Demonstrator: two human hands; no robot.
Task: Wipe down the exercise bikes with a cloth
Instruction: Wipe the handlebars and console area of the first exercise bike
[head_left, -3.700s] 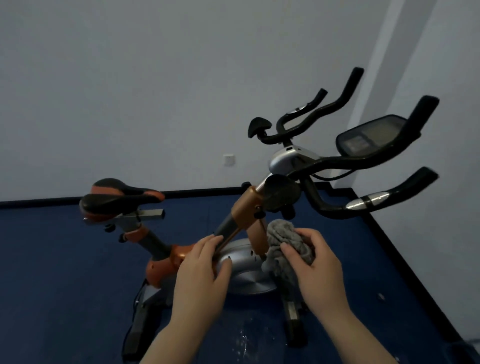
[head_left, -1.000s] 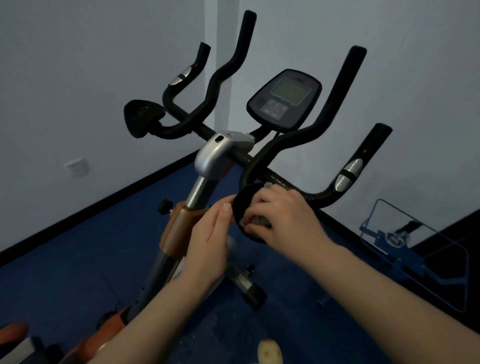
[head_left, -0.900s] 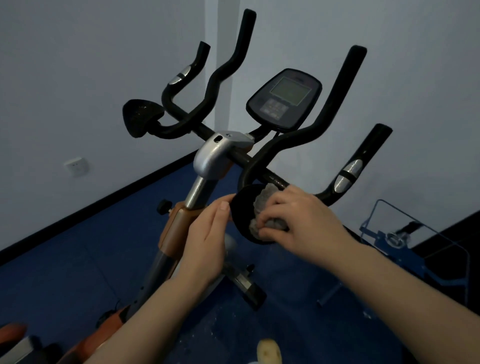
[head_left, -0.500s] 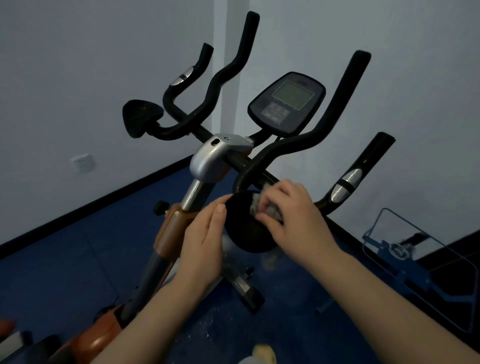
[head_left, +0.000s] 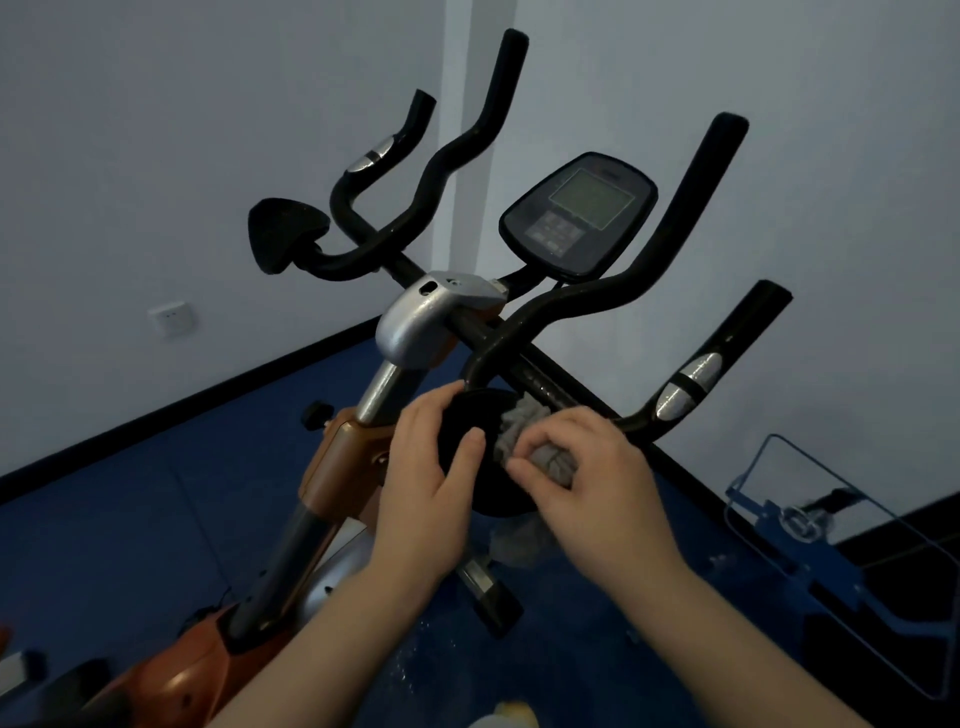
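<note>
Blue floor (head_left: 130, 519), grey walls (head_left: 156, 130); left hand (head_left: 426, 493) grips the elbow pad (head_left: 467, 415), right hand (head_left: 597, 493) clutches the cloth (head_left: 524, 426).

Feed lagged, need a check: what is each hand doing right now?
Left hand: fingers closed around the edge of the black elbow pad, steadying it.
Right hand: closed on the grey cloth, pressing it against that pad.

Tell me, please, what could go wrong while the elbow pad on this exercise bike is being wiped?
1. The right hand bunches the grey cloth small, so parts of the black elbow pad that the left hand covers may be missed.
2. The floor below looks speckled, perhaps with droplets, so it may be slippery.
3. A damp cloth could carry moisture up to the console.
</note>
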